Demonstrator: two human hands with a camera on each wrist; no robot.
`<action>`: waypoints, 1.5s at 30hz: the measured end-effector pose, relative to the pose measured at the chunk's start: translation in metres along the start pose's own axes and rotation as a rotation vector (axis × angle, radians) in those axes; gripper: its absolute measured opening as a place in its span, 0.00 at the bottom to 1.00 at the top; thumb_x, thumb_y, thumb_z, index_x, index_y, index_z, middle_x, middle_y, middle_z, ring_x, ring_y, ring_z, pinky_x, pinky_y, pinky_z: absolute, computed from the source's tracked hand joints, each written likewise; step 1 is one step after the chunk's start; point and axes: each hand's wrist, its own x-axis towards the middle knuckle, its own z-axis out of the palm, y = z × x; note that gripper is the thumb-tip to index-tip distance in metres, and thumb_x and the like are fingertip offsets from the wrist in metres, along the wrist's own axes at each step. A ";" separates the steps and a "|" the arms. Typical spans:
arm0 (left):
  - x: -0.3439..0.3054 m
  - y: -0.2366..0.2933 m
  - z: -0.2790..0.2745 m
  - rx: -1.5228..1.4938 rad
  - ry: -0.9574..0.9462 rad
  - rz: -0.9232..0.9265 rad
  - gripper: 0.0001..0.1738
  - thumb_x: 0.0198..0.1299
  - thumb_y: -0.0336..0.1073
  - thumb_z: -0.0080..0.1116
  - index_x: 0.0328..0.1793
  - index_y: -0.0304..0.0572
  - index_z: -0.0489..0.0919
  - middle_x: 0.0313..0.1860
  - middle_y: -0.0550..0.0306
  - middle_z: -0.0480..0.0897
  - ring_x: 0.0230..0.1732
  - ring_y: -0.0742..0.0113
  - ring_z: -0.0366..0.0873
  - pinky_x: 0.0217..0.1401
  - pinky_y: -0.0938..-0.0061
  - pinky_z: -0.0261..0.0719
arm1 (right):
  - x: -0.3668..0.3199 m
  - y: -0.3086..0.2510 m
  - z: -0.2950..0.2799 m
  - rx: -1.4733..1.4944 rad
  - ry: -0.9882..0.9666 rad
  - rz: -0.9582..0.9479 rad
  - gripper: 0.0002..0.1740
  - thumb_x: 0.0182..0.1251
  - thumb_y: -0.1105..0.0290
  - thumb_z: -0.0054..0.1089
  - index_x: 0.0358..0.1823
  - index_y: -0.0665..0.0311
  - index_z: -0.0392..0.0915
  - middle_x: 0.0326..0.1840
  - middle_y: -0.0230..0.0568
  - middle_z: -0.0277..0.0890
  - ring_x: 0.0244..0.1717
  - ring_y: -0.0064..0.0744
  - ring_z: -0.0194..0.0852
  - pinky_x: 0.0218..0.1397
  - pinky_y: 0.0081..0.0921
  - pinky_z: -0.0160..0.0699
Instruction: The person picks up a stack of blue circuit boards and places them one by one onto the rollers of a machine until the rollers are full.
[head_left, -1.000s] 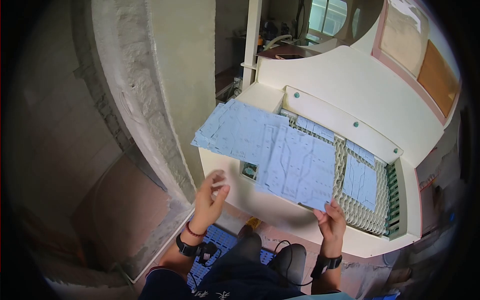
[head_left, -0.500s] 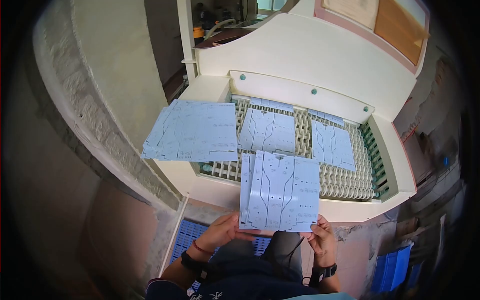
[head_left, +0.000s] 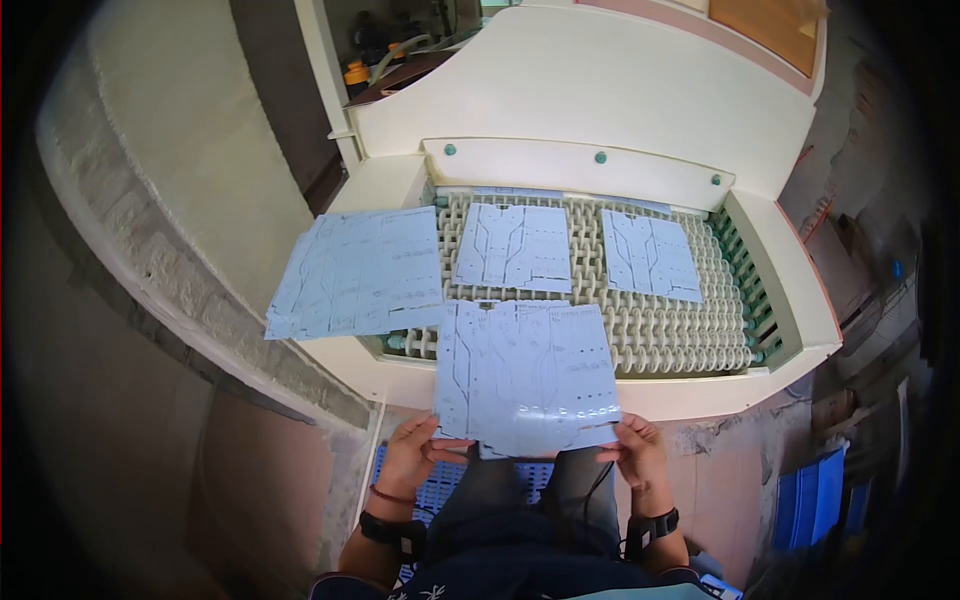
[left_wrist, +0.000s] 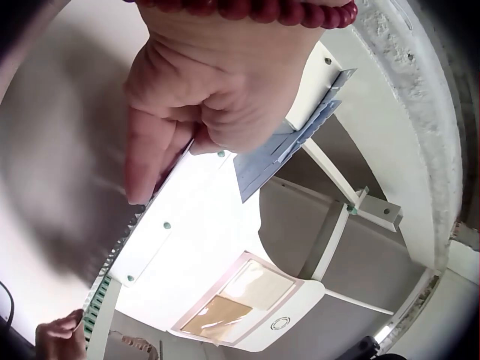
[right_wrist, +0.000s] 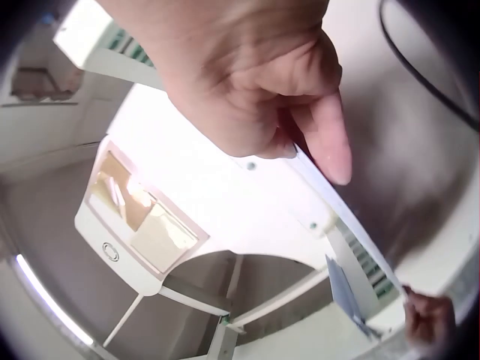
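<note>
A small stack of thin light-blue circuit board panels [head_left: 525,370], marked with dark lines and small holes, is held over the front edge of a roller conveyor [head_left: 680,338]. My left hand [head_left: 412,458] pinches its near left corner, thumb on top and fingers beneath. At the near right corner my right hand [head_left: 640,452] grips it the same way. In the wrist views the stack shows edge-on between thumb and fingers of the left hand [left_wrist: 210,82] and the right hand [right_wrist: 255,82].
Another pile of blue panels [head_left: 355,270] lies on the machine's left ledge. Two single panels [head_left: 515,248] [head_left: 652,255] rest on the rollers, with others partly under the white hood [head_left: 590,85]. A rough wall [head_left: 110,190] stands at left, blue crates [head_left: 810,500] at right.
My left hand has come from beside the stack to its left corner. The fanned panels are drawn nearer and more evenly aligned. The view has swung right, and the right hand keeps its grip.
</note>
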 end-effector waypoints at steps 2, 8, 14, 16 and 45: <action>0.004 0.007 0.003 0.025 0.011 0.010 0.17 0.65 0.34 0.40 0.53 0.27 0.69 0.43 0.39 0.78 0.41 0.47 0.79 0.33 0.62 0.84 | -0.005 -0.014 -0.018 -0.016 0.061 -0.049 0.12 0.62 0.74 0.48 0.43 0.75 0.73 0.31 0.47 0.77 0.25 0.29 0.78 0.23 0.24 0.84; 0.015 0.018 -0.006 0.072 0.035 0.030 0.17 0.64 0.33 0.40 0.52 0.25 0.69 0.43 0.36 0.77 0.38 0.45 0.80 0.28 0.65 0.84 | -0.033 -0.059 -0.097 -0.124 0.394 -0.311 0.10 0.63 0.73 0.48 0.39 0.74 0.74 0.27 0.44 0.77 0.17 0.25 0.74 0.15 0.16 0.76; 0.031 0.025 -0.001 0.088 0.045 0.049 0.20 0.62 0.34 0.43 0.52 0.19 0.67 0.41 0.33 0.77 0.34 0.46 0.80 0.25 0.66 0.84 | -0.032 -0.082 -0.138 -0.142 0.418 -0.378 0.11 0.64 0.74 0.45 0.41 0.76 0.73 0.27 0.42 0.77 0.16 0.23 0.73 0.15 0.15 0.76; 0.035 0.027 0.002 0.096 0.050 0.050 0.20 0.62 0.34 0.43 0.52 0.19 0.67 0.40 0.33 0.77 0.34 0.45 0.80 0.25 0.66 0.84 | -0.023 -0.085 -0.138 -0.130 0.399 -0.374 0.12 0.64 0.74 0.45 0.43 0.77 0.72 0.27 0.42 0.77 0.17 0.23 0.74 0.15 0.14 0.76; -0.004 0.080 -0.063 0.384 0.701 0.835 0.19 0.62 0.41 0.49 0.53 0.35 0.70 0.50 0.49 0.74 0.48 0.65 0.73 0.41 0.73 0.77 | -0.011 -0.087 -0.034 -0.199 0.208 -0.561 0.10 0.65 0.67 0.48 0.37 0.67 0.72 0.15 0.32 0.66 0.10 0.18 0.59 0.09 0.12 0.57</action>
